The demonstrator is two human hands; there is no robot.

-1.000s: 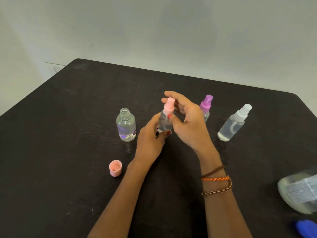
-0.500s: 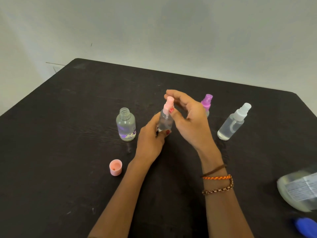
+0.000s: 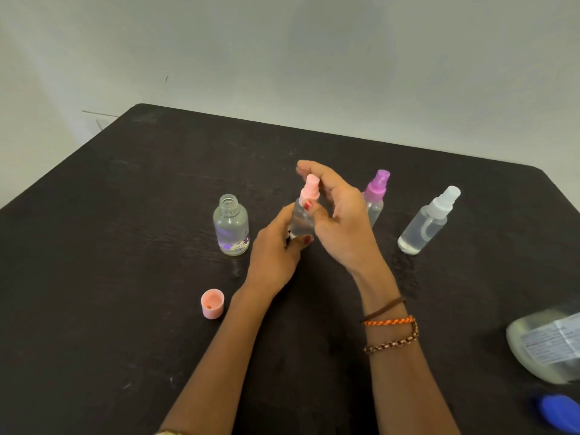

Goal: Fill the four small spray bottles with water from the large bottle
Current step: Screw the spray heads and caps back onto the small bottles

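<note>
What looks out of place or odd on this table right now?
The flower-print bottle stands open with no top, and a pink cap lies loose nearby. The large bottle lies on its side at the right edge. No spill shows.

Soft, even light, faint shadows; large bottle (image 3: 547, 348) blurred at the warped right edge.

place: plain indoor room | evidence: bare white wall (image 3: 282, 58), dark table (image 3: 94, 277)

open bottle (image 3: 231, 226) left of held bottle (image 3: 303, 215) | cap (image 3: 212, 303) before | large bottle (image 3: 547, 348) right
</note>
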